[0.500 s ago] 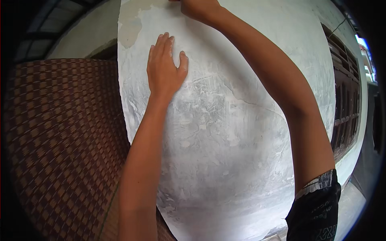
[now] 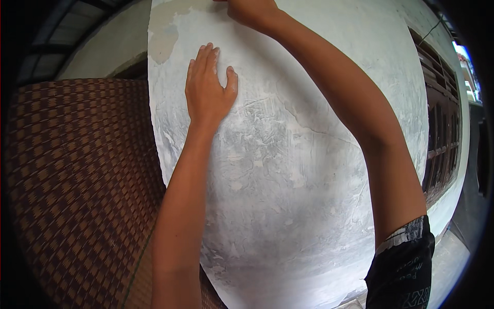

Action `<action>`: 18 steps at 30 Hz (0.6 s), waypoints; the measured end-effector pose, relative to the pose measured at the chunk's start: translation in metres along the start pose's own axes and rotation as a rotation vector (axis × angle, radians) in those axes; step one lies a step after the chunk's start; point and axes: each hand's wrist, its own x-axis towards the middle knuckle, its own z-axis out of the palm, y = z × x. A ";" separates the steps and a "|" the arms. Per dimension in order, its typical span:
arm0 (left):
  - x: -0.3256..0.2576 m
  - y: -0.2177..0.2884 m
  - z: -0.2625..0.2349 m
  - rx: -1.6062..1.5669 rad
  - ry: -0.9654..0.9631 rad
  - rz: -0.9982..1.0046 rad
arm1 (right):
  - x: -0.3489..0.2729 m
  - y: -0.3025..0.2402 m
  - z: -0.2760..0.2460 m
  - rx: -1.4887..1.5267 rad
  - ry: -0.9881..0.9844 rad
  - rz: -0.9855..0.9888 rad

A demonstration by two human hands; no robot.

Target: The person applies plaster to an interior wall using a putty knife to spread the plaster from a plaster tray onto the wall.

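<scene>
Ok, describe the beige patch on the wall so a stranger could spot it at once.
Start with the big white-and-grey wall ahead. Follow its left edge up past the left hand. The beige patch near the top has an irregular outline, its warm tone setting it apart from the cooler white beside it.

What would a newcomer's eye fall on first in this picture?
Probably the patchy white-and-grey plastered wall filling the middle. Over its upper left, the bare left hand spreads open; the bare right hand is at the picture's top edge. A dark brown checked woven mat fills the left side.
</scene>
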 end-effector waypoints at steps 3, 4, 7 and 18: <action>0.000 0.001 0.003 0.005 0.006 -0.003 | 0.010 0.025 0.006 -0.089 -0.049 0.092; 0.000 0.000 0.003 0.007 0.001 -0.007 | 0.005 0.025 0.008 -0.079 -0.137 0.034; -0.001 -0.006 -0.002 0.008 0.000 -0.009 | -0.030 -0.009 0.004 -0.011 -0.110 -0.187; -0.002 -0.002 0.005 0.020 0.017 -0.007 | 0.007 0.031 -0.014 -0.200 -0.174 -0.008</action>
